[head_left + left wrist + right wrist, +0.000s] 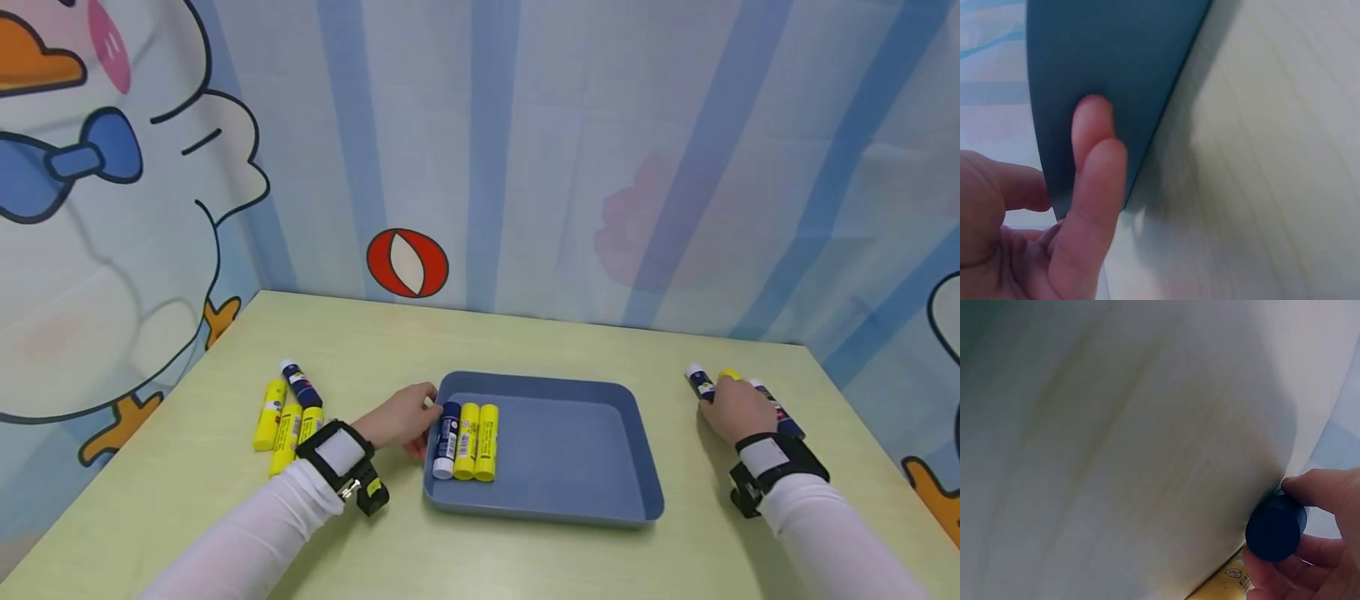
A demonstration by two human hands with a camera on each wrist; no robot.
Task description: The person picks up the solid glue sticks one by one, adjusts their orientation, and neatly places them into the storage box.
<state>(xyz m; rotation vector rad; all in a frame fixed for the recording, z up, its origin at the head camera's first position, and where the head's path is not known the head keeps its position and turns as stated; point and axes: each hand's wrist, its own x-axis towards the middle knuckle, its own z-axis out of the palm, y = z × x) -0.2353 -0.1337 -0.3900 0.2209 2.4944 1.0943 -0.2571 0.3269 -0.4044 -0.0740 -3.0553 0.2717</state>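
My left hand (pixel 401 417) holds the left wall of a blue-grey tray (pixel 570 450), the thumb at the rim and fingers against the outer side (pixel 1116 56). Inside the tray, along its left end, a dark blue glue stick (pixel 447 442) and two yellow glue sticks (pixel 466 442) lie side by side. At the right of the table, my right hand (pixel 738 410) grips a dark blue glue stick (pixel 1274 531) between thumb and fingers. Close by it are a yellow glue stick (pixel 1219 587), mostly hidden by the hand, and another dark blue one (pixel 786 423).
Left of the tray lies a loose group of yellow glue sticks (pixel 270 414) with one dark blue glue stick (pixel 302 383); my left wrist partly overlaps them. A printed cloth (pixel 525 167) hangs behind the pale wooden table (pixel 540 558).
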